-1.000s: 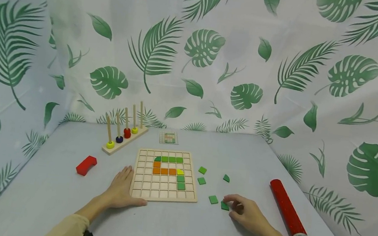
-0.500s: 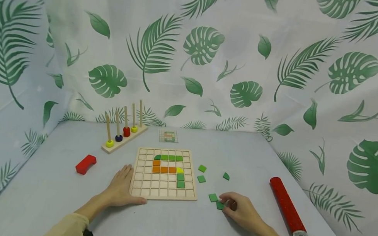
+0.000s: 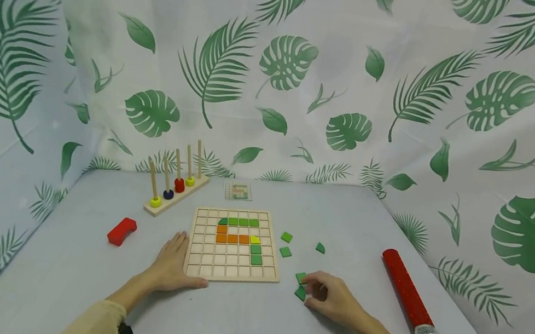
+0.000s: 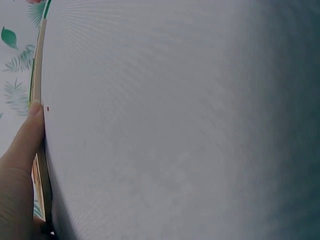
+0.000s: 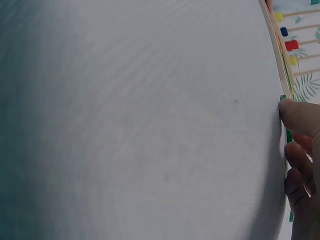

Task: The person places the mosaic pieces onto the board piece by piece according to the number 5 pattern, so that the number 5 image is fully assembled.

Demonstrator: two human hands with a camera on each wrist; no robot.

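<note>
My left hand point(image 3: 169, 266) rests flat beside the wooden grid board point(image 3: 202, 262), fingers straight along its left edge and thumb at the front edge. Coloured tiles fill some of the board's squares: orange, green, and one yellow tile point(image 3: 255, 240). To the right of the board, my right hand point(image 3: 337, 300) has curled fingers, with thumb and forefinger at a dark green tile point(image 3: 300, 293) on the table. The forefinger also overlaps a lighter green square tile point(image 3: 300, 277) just behind. In the right wrist view the thumb point(image 5: 295, 115) meets a green tile's edge point(image 5: 283, 97).
Two green square tiles point(image 3: 286, 237) and a green quarter-round tile point(image 3: 320, 248) lie farther back. A small pattern card point(image 3: 238, 190) is behind the board. A peg stand with coloured beads point(image 3: 177, 195) and a red block point(image 3: 122, 232) sit left; a red microphone point(image 3: 407, 290) lies right.
My right hand has moved left, and the dark green tile has slid left with it, up to the lighter square tile. My left hand and the board stay in place.
</note>
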